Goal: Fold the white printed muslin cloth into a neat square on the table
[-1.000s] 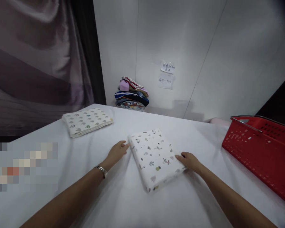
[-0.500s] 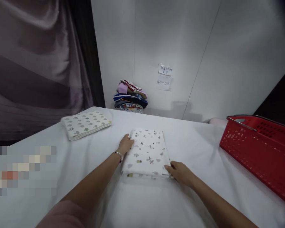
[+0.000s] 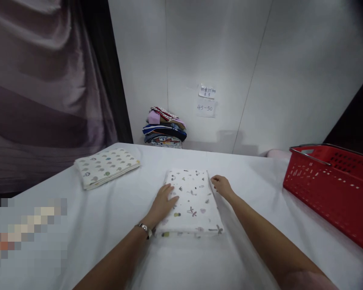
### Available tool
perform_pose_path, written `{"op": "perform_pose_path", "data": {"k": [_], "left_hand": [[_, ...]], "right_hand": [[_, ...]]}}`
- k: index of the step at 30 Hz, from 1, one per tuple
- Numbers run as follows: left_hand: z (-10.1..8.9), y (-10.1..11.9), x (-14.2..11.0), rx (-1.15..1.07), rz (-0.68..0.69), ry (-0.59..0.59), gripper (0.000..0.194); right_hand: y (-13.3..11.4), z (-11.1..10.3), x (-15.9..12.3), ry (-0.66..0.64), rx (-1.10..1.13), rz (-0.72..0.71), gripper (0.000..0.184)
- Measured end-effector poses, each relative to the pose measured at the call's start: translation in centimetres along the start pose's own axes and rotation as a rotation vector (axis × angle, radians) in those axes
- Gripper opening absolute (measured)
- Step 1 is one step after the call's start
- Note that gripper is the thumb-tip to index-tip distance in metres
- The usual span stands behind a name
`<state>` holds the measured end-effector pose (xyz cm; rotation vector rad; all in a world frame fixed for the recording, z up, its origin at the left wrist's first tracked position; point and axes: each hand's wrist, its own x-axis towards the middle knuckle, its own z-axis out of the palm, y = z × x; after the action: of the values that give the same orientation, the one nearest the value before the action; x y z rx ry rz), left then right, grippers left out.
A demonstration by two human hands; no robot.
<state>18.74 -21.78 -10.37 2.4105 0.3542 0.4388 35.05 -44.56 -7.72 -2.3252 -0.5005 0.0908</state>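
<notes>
A folded white cloth point(image 3: 196, 201) printed with small plants and other motifs lies flat before me, its near edge showing folded layers. My left hand point(image 3: 165, 201) rests on the left side of the cloth, open, with fingers and thumb apart. A silver bracelet is on that wrist. Close beside the cloth's right edge, toward its far corner, is my right hand point(image 3: 221, 185) with its fingers curled in; whether anything is between them is hidden. At the left lies another folded cloth point(image 3: 109, 166), cream with grey and green motifs.
A red plastic basket point(image 3: 329, 189) with metal handles stands at the right. The white-covered table point(image 3: 245, 173) reaches toward a pale wall with paper signs point(image 3: 206, 108). Beyond the far edge is a stack of folded fabrics point(image 3: 165, 129). A curtain hangs at the left; a blurred patch covers the lower left.
The cloth has turned to lie straight in front of me and shifted slightly left. My left hand has moved onto it. My right hand has left its near right corner and moved up along the right edge.
</notes>
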Motion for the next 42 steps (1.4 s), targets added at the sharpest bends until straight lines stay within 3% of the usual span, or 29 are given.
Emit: {"op": "perform_pose_path", "data": {"k": [5,11,22,28,31,35,39,42], "left_hand": [[0.0,-0.8,0.1,-0.183,-0.049,0.033,0.040],[0.3,-1.3,0.0,-0.222,-0.028,0.058,0.034],[0.5,-1.2,0.0,-0.317,-0.053,0.077,0.030],[0.4,-1.2,0.1,-0.333,-0.061,0.073,0.029],[0.3,-1.0,0.0,-0.327,-0.062,0.063,0.028],[0.4,-1.1,-0.1,-0.297,-0.054,0.058,0.027],[0.5,-1.4,-0.2,-0.253,-0.024,0.035,0.026],[0.5,-1.4,-0.2,-0.242,-0.004,0.020,0.026]], "right_hand": [[-1.2,1.3,3.1,0.058,-0.048,0.044,0.026],[-1.6,2.6,5.0,0.093,-0.119,0.115,0.027],[0.8,3.3,5.7,0.101,-0.145,0.160,0.026],[0.0,2.8,5.1,0.100,-0.175,0.078,0.039],[-2.2,2.8,3.2,0.105,-0.242,-0.107,0.050],[-4.2,3.6,1.0,-0.010,-0.409,-0.424,0.062],[-2.9,4.8,1.1,-0.212,-0.498,-0.267,0.071],[-1.5,5.4,1.6,-0.206,-0.519,-0.228,0.070]]}}
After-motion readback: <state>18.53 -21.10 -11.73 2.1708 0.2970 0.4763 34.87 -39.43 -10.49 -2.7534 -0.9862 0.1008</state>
